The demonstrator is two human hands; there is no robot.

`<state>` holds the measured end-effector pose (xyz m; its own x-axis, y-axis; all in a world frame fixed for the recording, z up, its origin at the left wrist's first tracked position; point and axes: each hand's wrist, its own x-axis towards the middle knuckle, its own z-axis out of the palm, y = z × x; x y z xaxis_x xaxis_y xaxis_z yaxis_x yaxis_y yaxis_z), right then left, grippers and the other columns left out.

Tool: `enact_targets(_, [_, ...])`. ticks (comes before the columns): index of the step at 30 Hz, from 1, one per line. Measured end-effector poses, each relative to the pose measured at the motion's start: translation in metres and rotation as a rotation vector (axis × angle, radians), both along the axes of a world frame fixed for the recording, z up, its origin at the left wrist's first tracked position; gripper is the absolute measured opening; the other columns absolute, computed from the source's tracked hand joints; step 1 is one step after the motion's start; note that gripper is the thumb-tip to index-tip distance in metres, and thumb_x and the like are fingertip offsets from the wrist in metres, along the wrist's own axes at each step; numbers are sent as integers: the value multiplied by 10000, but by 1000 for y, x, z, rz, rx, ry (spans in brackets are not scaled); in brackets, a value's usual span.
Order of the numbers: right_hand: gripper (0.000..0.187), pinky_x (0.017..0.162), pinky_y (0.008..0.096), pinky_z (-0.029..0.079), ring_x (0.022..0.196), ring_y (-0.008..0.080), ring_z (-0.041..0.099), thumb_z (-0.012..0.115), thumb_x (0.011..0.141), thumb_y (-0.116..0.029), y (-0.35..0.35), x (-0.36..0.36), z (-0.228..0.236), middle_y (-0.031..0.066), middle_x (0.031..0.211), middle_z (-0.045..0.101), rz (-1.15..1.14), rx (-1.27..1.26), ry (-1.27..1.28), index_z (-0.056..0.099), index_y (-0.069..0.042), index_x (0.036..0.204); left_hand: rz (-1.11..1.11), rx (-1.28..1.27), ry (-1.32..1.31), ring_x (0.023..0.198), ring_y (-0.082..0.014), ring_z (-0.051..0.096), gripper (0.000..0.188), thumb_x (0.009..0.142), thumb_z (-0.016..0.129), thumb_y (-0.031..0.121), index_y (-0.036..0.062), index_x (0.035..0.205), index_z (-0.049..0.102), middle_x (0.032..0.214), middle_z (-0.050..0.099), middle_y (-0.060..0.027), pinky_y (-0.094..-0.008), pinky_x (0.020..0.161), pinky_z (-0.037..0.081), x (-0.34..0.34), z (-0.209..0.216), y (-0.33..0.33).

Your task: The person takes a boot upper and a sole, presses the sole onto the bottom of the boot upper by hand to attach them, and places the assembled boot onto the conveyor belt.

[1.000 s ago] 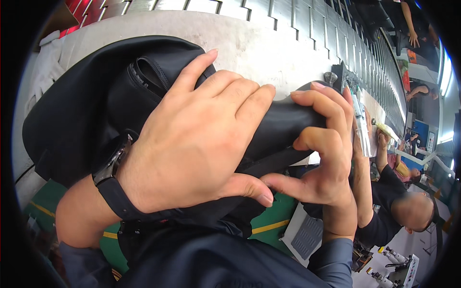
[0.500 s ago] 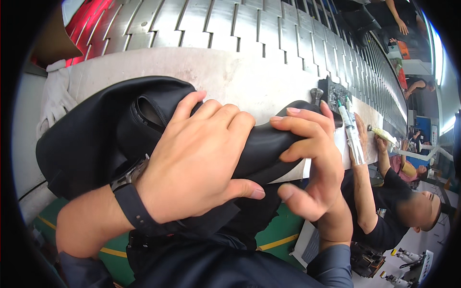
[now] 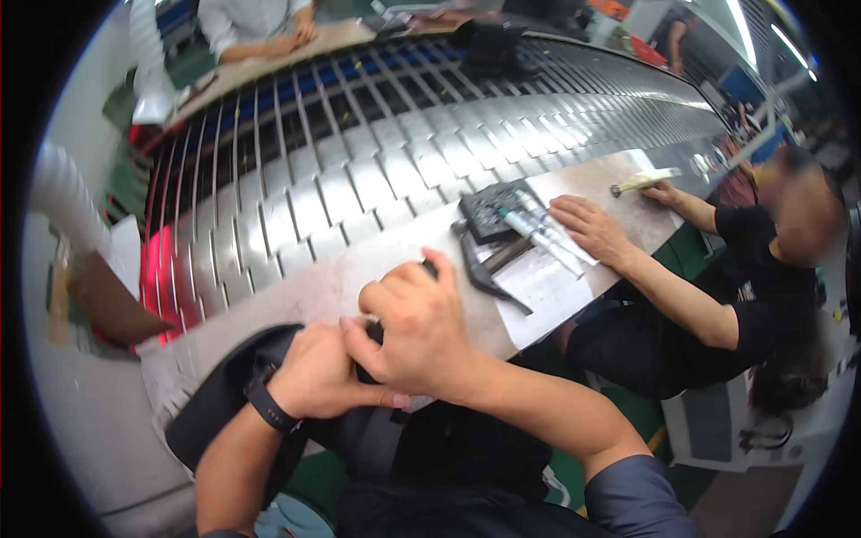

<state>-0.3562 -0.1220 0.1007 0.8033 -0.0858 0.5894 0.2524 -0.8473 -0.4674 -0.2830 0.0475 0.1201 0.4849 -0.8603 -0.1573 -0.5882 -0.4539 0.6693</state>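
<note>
A black leather-look boot (image 3: 220, 394) lies across the near edge of the worktable, its wide shaft to the left. My left hand (image 3: 316, 369), with a dark watch band at the wrist, presses on the boot and grips it, thumb stretched to the right. Right beside it, my right hand (image 3: 417, 327) is curled round the boot's narrower part, knuckles up. A bit of black shows by its index finger. Most of what lies between the hands is covered by them.
On the table (image 3: 350, 273) to the right are a black block (image 3: 495, 211), syringes (image 3: 547, 235), a dark hammer-like tool (image 3: 480, 273) and white paper (image 3: 538, 309). A co-worker's hand (image 3: 592, 229) rests by the syringes. A slatted metal conveyor (image 3: 359, 188) runs behind; a brown panel (image 3: 112, 300) stands left.
The view has swung, so the hands and boot appear lower and farther away. My right hand, loosely spread at the boot's right end before, is now curled on it against my left hand.
</note>
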Motion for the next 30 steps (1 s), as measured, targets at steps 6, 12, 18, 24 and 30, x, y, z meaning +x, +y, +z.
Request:
enact_targets(6, [161, 1174, 623, 357, 915, 282, 677, 788, 853, -223, 3, -9, -9, 60, 791, 676, -8, 192, -144, 686, -101, 828, -24, 21, -59, 761, -390, 737, 750, 708, 899, 717, 75, 1063, 744, 755, 725, -150, -457, 701, 562, -7, -4, 5])
enact_targets(12, [136, 1200, 632, 359, 951, 280, 686, 763, 862, -191, -2, -17, -14, 68, 832, 692, -22, 282, -224, 687, -82, 835, -44, -33, -134, 783, -399, 736, 735, 693, 938, 637, 40, 1070, 732, 794, 737, -160, -453, 716, 563, -13, -11, 2])
enact_targets(18, [118, 1210, 624, 355, 1176, 338, 679, 753, 876, -174, 4, -18, -21, 96, 1019, 750, 49, 428, -328, 696, -78, 914, 27, -25, -283, 884, -437, 747, 746, 679, 960, 582, 47, 1139, 716, 914, 766, -192, -493, 767, 580, -32, 11, 5])
enact_targets(24, [567, 1253, 460, 337, 1469, 352, 487, 669, 1032, -276, -15, -40, -33, 272, 1579, 506, -34, 810, -261, 537, 24, 1494, 20, 157, -548, 712, -412, 729, 898, 703, 806, 845, -4, 951, 653, 760, 721, -199, -494, 700, 581, -60, 28, -19])
enact_targets(30, [677, 1174, 362, 444, 1348, 191, 571, 341, 1171, -458, 0, -38, -30, 128, 1480, 592, 281, 1582, -7, 354, 22, 1648, 10, 204, -538, 710, -383, 728, 933, 718, 802, 826, -59, 939, 606, 741, 693, -200, -443, 667, 591, -66, 30, -10])
